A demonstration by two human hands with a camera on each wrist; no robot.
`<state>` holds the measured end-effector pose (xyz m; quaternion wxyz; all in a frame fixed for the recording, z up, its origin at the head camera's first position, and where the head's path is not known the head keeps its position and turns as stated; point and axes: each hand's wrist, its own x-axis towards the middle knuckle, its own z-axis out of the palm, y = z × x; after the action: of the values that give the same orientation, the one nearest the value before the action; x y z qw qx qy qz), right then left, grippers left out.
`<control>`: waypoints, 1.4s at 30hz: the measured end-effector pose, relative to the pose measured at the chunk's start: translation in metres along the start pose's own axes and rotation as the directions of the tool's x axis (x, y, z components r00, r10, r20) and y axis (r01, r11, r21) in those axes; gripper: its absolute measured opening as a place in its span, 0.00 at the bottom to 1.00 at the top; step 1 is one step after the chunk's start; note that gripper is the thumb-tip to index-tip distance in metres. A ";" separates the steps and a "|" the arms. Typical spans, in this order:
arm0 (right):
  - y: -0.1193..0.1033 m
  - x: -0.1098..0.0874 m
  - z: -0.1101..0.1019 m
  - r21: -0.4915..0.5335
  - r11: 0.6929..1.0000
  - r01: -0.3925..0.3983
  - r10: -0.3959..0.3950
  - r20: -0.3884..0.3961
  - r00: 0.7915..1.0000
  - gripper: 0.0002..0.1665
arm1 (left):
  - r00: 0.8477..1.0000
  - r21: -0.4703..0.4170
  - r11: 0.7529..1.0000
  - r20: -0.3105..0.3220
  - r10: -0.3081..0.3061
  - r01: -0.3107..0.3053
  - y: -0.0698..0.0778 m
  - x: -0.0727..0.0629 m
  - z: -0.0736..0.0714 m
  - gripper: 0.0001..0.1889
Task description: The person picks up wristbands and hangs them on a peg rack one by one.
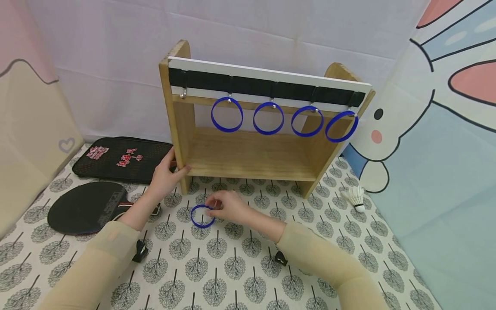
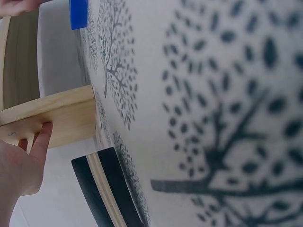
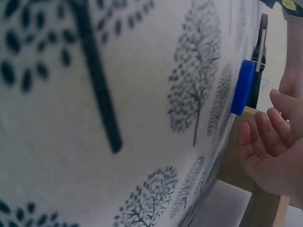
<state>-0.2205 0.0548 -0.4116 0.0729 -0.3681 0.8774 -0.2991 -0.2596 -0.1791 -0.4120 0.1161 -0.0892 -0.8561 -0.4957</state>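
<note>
A wooden shelf (image 1: 252, 150) stands at the back, and my left hand (image 1: 164, 176) holds its left side panel, thumb at the front edge, fingers along the outer face. In the left wrist view those fingers (image 2: 43, 138) lie against the wood. On the cloth before the shelf lies a blue ring (image 1: 192, 217). My right hand (image 1: 230, 207) is over the ring's right side, its fingers loosely bent; in the right wrist view they appear apart from the ring (image 3: 243, 87). Several more blue rings (image 1: 217, 125) hang from small hooks on the shelf's black strip (image 1: 252, 84).
Left of the shelf lie a black table tennis bat (image 1: 85, 206) and a black bat case (image 1: 112, 159) with red lettering. A white shuttlecock (image 1: 355, 198) rests at the right. A tree-patterned cloth (image 1: 217, 275) covers the table; printed curtains surround it.
</note>
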 end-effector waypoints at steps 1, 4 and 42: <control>0.001 0.001 0.002 -0.021 1.000 -0.013 0.013 0.015 1.000 0.13 | 1.000 0.000 1.000 0.001 -0.001 0.001 0.000 0.000 0.000 0.40; 0.003 0.002 0.005 -0.037 0.999 -0.036 0.038 0.045 0.998 0.13 | 1.000 -0.005 1.000 0.001 -0.002 0.002 0.001 0.001 0.000 0.40; 0.004 -0.005 0.002 0.056 0.995 -0.077 0.078 -0.018 0.997 0.09 | 0.978 0.120 0.993 -0.206 0.029 -0.004 0.010 -0.010 0.006 0.24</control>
<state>-0.2189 0.0594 -0.4155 0.0856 -0.3286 0.8831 -0.3238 -0.2481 -0.1697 -0.4095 0.2139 -0.0368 -0.8666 -0.4493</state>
